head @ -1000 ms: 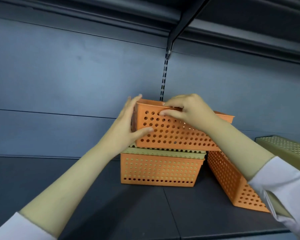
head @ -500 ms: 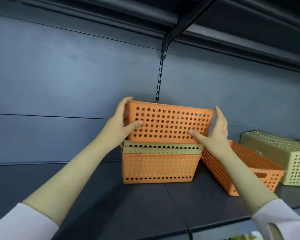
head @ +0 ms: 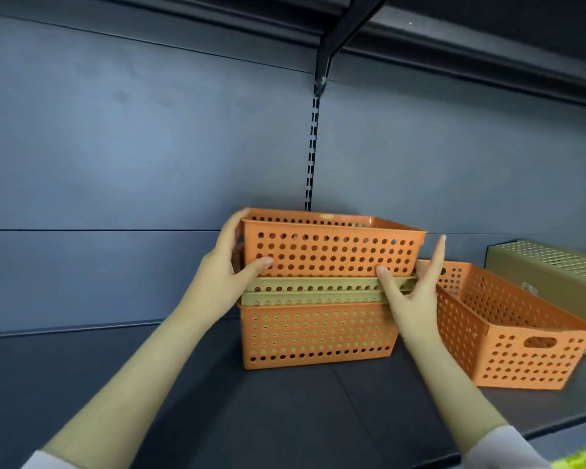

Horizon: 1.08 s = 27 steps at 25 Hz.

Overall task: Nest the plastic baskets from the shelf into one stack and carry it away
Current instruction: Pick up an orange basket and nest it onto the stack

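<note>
An orange perforated basket [head: 329, 247] sits partly sunk into a stack on the dark shelf [head: 82, 384]. Below it show the rims of two green baskets [head: 312, 292], nested in a bottom orange basket [head: 318, 333]. My left hand [head: 227, 275] grips the top basket's left end, thumb on its front. My right hand [head: 413, 292] is at its right end, thumb on the lower front corner, fingers raised and spread beside the wall. Another orange basket [head: 508, 333] stands to the right on the shelf.
A green perforated basket [head: 548, 275] lies upside down at the far right against the back panel. An upper shelf on a black bracket [head: 339, 35] overhangs the stack. The slotted upright [head: 313, 157] runs down behind the baskets.
The top orange basket has levelled and dropped lower into the stack. My right hand left its top rim, moved to its right end, then slid down to the lower corner.
</note>
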Each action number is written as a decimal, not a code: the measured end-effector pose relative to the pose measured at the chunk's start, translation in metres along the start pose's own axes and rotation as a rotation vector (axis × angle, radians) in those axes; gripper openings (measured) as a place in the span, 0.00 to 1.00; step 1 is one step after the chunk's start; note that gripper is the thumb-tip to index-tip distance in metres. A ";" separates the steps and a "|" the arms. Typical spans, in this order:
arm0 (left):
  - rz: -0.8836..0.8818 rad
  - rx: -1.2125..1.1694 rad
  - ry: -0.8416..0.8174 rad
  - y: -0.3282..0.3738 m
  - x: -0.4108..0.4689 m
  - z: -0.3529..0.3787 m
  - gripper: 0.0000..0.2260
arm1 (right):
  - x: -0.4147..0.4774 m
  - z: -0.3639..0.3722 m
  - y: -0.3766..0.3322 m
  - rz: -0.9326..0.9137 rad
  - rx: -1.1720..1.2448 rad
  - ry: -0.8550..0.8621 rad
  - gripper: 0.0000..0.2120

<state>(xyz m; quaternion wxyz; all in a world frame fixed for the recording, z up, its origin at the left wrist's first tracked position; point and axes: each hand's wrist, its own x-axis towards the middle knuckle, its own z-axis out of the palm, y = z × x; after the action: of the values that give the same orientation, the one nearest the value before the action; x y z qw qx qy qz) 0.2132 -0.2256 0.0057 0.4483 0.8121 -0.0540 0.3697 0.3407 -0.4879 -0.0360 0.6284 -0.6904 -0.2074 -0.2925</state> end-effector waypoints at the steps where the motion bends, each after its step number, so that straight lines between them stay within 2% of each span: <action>1: -0.012 -0.014 0.017 -0.004 -0.003 0.001 0.30 | -0.006 0.005 0.004 -0.010 0.010 0.043 0.48; 4: -0.022 -0.031 0.055 -0.008 -0.012 0.003 0.24 | -0.020 0.015 0.016 -0.044 0.030 0.106 0.40; 8: -0.054 0.062 0.127 -0.019 -0.022 0.015 0.20 | -0.018 0.012 0.031 -0.079 0.002 0.090 0.37; 10: -0.083 0.076 0.112 -0.021 -0.029 0.025 0.23 | -0.017 0.010 0.031 -0.072 0.003 0.062 0.37; 13: -0.122 -0.031 0.096 -0.015 -0.036 0.036 0.28 | -0.016 0.010 0.027 -0.045 0.049 0.027 0.37; 18: -0.081 -0.026 0.162 -0.013 -0.039 0.039 0.27 | -0.010 0.008 0.031 0.017 0.068 -0.037 0.35; 22: -0.063 0.017 0.155 -0.020 -0.037 0.039 0.30 | -0.010 0.007 0.031 0.016 0.047 -0.049 0.35; 24: -0.066 0.134 0.174 -0.020 -0.039 0.040 0.34 | -0.014 0.005 0.026 0.022 0.052 -0.055 0.35; 25: -0.040 0.268 0.219 -0.018 -0.041 0.041 0.36 | -0.016 0.004 0.023 0.022 0.043 -0.055 0.36; 26: 0.039 0.437 0.280 -0.014 -0.042 0.042 0.36 | -0.019 0.002 0.020 0.016 0.013 -0.056 0.36; 27: 0.198 0.630 0.335 -0.011 -0.043 0.043 0.34 | -0.020 -0.001 0.018 0.002 -0.041 -0.055 0.36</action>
<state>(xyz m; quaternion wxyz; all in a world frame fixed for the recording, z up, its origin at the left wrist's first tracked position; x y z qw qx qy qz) 0.2106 -0.2621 -0.0439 0.1412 0.8292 0.0585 0.5376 0.3375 -0.4891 -0.0622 0.6084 -0.7110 -0.2179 -0.2770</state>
